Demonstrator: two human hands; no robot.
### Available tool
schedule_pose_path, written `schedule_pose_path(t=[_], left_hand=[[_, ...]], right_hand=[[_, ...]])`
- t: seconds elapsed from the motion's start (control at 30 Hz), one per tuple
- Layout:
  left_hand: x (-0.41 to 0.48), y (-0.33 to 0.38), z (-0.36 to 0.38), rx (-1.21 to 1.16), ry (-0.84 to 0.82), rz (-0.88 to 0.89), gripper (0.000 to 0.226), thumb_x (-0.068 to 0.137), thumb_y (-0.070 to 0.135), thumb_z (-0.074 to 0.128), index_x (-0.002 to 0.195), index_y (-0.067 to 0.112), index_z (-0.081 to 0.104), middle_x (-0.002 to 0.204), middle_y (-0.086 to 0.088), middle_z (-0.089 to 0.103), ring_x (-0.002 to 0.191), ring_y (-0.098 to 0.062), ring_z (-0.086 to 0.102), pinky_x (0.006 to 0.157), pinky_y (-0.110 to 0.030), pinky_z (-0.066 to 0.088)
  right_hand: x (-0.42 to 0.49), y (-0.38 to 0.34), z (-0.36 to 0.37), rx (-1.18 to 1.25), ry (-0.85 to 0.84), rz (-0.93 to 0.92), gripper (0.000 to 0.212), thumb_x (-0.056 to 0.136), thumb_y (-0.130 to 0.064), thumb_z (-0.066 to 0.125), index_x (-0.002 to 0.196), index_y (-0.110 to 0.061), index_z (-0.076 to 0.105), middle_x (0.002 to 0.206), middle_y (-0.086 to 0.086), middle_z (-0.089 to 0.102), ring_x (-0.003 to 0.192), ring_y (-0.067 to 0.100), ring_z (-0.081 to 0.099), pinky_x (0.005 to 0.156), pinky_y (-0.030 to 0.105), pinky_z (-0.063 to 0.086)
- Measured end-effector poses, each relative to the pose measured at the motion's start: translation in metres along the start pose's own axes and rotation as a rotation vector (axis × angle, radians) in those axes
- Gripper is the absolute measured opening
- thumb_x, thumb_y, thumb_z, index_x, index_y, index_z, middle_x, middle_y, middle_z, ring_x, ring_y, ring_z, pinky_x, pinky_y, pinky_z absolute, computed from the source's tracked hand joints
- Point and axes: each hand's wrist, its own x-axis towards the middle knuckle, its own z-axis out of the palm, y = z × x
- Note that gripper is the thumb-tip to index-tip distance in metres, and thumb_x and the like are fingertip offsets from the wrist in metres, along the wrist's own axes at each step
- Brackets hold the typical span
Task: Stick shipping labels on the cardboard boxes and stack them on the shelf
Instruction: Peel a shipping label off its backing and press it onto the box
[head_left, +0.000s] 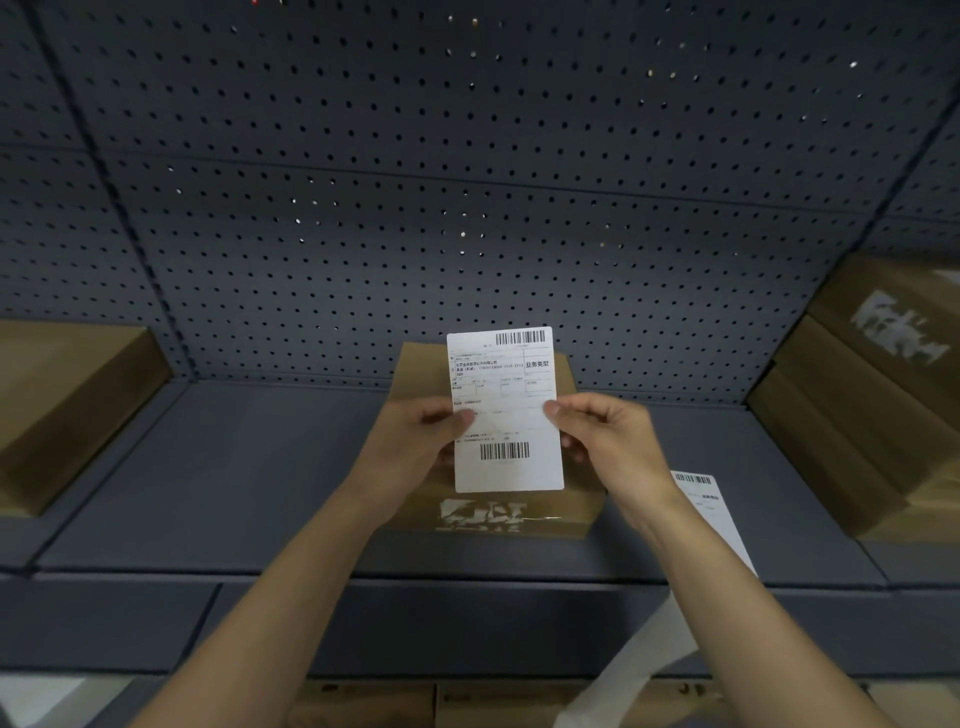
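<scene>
Left hand and right hand pinch the label at 9 and 3 o'clock, over the box. Is it peeled? Can't tell. A crooked landing could wrinkle it.

Stockroom or packing area: grey pegboard-backed shelf across mid-frame, cardboard boxes stacked at right, printed shipping label at centre.

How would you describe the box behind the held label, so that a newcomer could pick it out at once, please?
Start at the dark shelf with the pegboard back. Between the left box and the right stack, the middle box lies flat on its own. It alone sits right behind the label that the left hand and right hand pinch.
</scene>
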Motion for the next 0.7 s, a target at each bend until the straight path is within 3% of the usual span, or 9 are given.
schedule_pose_path(t=[0.27,0.43,0.7], left_hand=[[0.003,-0.007,-0.007,-0.025,0.073,-0.049,0.014,0.087,0.014,0.073,0.101,0.014,0.073,0.096,0.002,0.077,0.095,-0.015,0.073,0.086,-0.032,0.059],[0.006,-0.006,-0.013,-0.016,0.124,-0.051,0.017,0.084,0.014,0.076,0.094,0.002,0.069,0.090,-0.007,0.077,0.085,-0.018,0.072,0.082,-0.034,0.059],[0.024,-0.002,-0.018,0.123,0.107,-0.008,0.009,0.087,0.011,0.072,0.092,0.005,0.068,0.085,-0.008,0.076,0.066,-0.015,0.064,0.063,-0.024,0.054]], right_hand=[[0.005,-0.002,0.005,0.003,-0.022,-0.005,0.009,0.091,-0.015,0.068,0.093,-0.010,0.076,0.068,-0.007,0.072,0.059,0.005,0.055,0.055,0.015,0.044],[0.010,-0.001,0.004,-0.026,-0.035,0.029,0.008,0.091,-0.018,0.070,0.091,-0.013,0.077,0.060,-0.012,0.067,0.059,0.007,0.048,0.054,0.016,0.042],[0.029,-0.004,0.007,-0.087,-0.064,0.131,0.013,0.085,-0.021,0.076,0.092,-0.009,0.076,0.081,0.007,0.068,0.059,0.008,0.050,0.055,0.023,0.046]])
